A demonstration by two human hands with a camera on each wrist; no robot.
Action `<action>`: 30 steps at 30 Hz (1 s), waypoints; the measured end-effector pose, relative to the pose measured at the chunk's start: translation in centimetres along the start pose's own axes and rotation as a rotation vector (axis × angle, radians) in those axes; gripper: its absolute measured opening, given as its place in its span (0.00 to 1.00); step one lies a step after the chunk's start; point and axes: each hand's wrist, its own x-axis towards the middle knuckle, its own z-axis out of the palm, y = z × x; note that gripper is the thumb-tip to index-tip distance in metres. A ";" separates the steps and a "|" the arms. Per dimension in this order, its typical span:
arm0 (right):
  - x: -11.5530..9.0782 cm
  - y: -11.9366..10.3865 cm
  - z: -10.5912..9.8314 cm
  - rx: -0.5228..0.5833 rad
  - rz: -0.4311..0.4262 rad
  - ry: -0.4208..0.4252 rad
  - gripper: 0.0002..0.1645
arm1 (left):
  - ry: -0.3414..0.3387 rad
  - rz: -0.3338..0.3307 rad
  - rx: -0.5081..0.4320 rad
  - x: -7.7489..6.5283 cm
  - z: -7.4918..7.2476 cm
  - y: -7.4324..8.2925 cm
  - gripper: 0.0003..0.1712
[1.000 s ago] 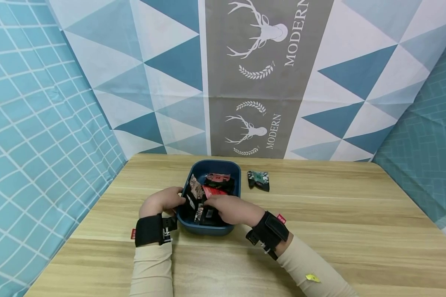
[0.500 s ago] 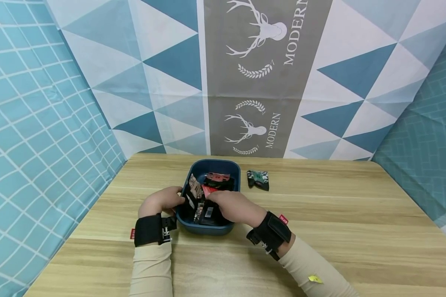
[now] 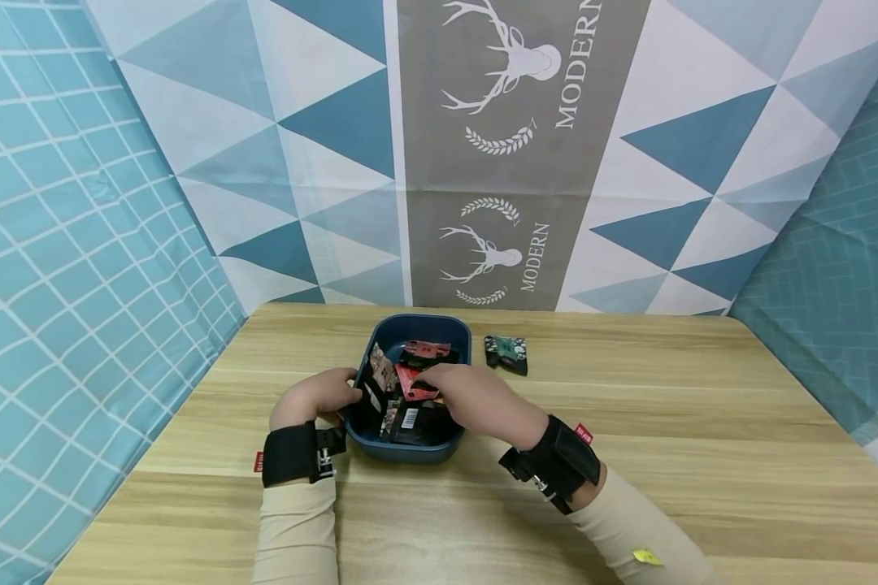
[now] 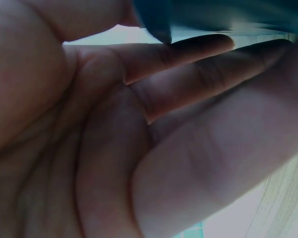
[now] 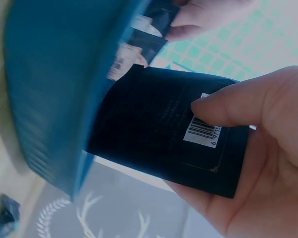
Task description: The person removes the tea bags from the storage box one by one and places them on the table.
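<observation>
A dark blue plastic box (image 3: 410, 453) stands on the table with several small packets inside. My left hand (image 3: 320, 396) holds the box's left rim, thumb over the edge and fingers along the outside wall, as the left wrist view shows. In the right wrist view my right hand (image 5: 273, 134) pinches a black packet (image 5: 144, 116) at its upper part, thumb beside the barcode; its lower end sits behind the box's rim. A pink-red packet (image 3: 407, 383) lies by my right fingertips in the head view. Another red and black packet (image 3: 428, 351) lies farther back, and a patterned packet (image 3: 383, 370) leans at the left wall.
A black and green packet (image 3: 506, 354) lies on the wooden table (image 3: 666, 422), behind and right of the box. A patterned cloth wall (image 3: 336, 162) borders the table's far edge, with a blue tiled-pattern sheet (image 3: 80, 284) along the left.
My right hand has shifted right and slightly back, uncovering more of the pink-red packet and the barcode on a black one. My left hand stays at the rim.
</observation>
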 end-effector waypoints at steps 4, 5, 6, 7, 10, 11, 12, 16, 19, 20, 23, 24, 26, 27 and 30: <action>-0.8 0.2 -1.2 -0.022 0.029 0.023 0.23 | 0.001 0.000 0.004 0.0 0.0 0.0 0.27; -1.0 0.4 -1.5 -0.021 0.040 0.027 0.23 | 0.000 0.000 0.003 0.0 0.0 0.0 0.27; -1.2 0.5 -1.7 -0.019 0.047 0.035 0.24 | 0.000 0.001 0.002 0.0 0.0 0.0 0.27; -1.4 0.7 -2.0 -0.016 0.058 0.039 0.24 | -0.002 0.003 0.000 0.0 0.0 0.0 0.27; -1.9 1.6 -2.4 -0.007 0.085 0.061 0.23 | -0.004 0.003 -0.007 0.0 0.0 0.0 0.26; -2.0 2.0 -2.5 -0.003 0.096 0.070 0.23 | -0.004 0.002 -0.008 0.0 0.0 0.0 0.26; -2.1 2.4 -2.5 -0.003 0.104 0.079 0.22 | -0.005 0.002 -0.009 0.0 0.0 0.0 0.26; -2.3 4.4 -2.4 -0.005 0.140 0.106 0.17 | -0.006 0.004 -0.014 0.0 0.0 0.0 0.25; -2.5 6.0 -2.2 0.002 0.190 0.106 0.17 | -0.007 0.008 -0.017 0.1 0.0 0.0 0.25; -2.6 6.6 -2.0 0.002 0.207 0.105 0.17 | -0.005 0.008 -0.017 0.1 0.0 0.0 0.24; -2.8 8.1 -1.3 -0.003 0.245 0.099 0.22 | -0.006 0.006 -0.015 0.1 0.0 -0.1 0.24; -2.9 8.6 -1.0 -0.005 0.254 0.098 0.22 | -0.005 0.005 -0.014 0.1 0.0 -0.1 0.24; -3.1 9.6 -0.3 -0.017 0.271 0.101 0.25 | -0.006 0.006 -0.010 0.1 0.0 -0.1 0.25; -3.2 10.1 0.0 -0.024 0.279 0.103 0.27 | -0.006 0.005 -0.009 0.1 0.0 -0.1 0.25; -3.5 11.4 0.8 -0.028 0.309 0.106 0.30 | -0.007 0.005 -0.011 0.1 0.0 -0.2 0.25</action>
